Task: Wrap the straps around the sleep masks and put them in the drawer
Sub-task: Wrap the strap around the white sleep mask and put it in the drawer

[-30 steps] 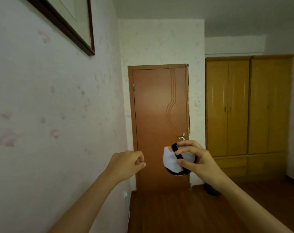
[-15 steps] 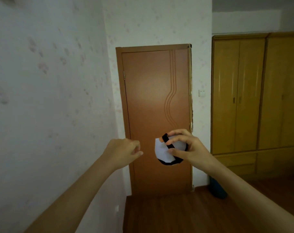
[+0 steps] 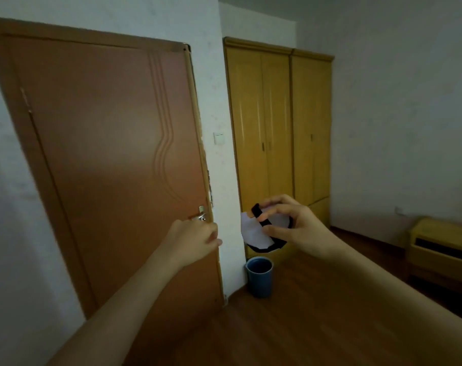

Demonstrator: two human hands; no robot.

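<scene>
One view only, from the person's head, wide-angle and tilted so the room leans clockwise. It faces forward and slightly down across both outstretched forearms, which enter from the bottom edge. The left hand and right hand sit a little below the middle of the frame, near the lens at arm's reach. Just beyond the left hand stands the door, close and filling the left half. Behind the right hand the wardrobe is farther off, with the bin below that hand on the floor. Far right of the right hand, a low cabinet meets the frame edge.
</scene>
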